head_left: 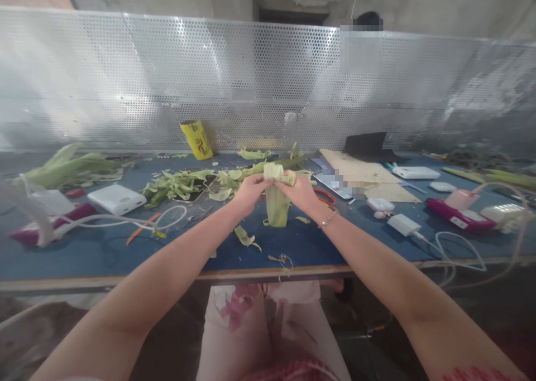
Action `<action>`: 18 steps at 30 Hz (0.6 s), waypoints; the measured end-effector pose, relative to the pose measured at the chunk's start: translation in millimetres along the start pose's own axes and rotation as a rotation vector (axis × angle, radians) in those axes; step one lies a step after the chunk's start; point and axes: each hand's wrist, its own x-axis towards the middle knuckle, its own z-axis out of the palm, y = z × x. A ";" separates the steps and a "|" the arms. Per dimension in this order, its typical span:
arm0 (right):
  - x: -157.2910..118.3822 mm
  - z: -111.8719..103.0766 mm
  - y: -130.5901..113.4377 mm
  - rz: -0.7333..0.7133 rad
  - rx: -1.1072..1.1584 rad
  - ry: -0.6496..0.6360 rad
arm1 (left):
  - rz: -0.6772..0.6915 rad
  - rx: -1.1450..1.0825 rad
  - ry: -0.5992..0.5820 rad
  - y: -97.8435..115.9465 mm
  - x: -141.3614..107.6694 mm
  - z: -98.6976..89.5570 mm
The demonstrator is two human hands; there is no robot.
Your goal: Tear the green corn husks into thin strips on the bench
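My left hand (252, 191) and my right hand (302, 191) meet above the middle of the blue table. Both pinch a broad, pale green leaf strip (277, 208), which looks like a husk. Its upper part is folded over between my fingertips, and the wide lower end hangs toward the tabletop. Behind my left hand lies a pile of cut green leaf pieces (178, 184). A loose leaf scrap (246, 237) rests nearer the front edge, with a thin, tangled fibre (281, 260) to its right. Red scissor handles (325, 197) show beside my right wrist.
A perforated metal screen (268, 80) runs behind the table, with a person beyond it. A yellow packet (197, 140) stands at the back. White power banks (117, 198), cables and purple power strips (460, 216) lie at the sides. Cardboard (355, 166) is back right; larger leaves (69, 166), back left.
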 end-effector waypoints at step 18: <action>-2.7 -0.2 -1.6 -0.135 -0.140 0.031 | -0.022 -0.067 -0.040 1.0 -1.6 -0.6</action>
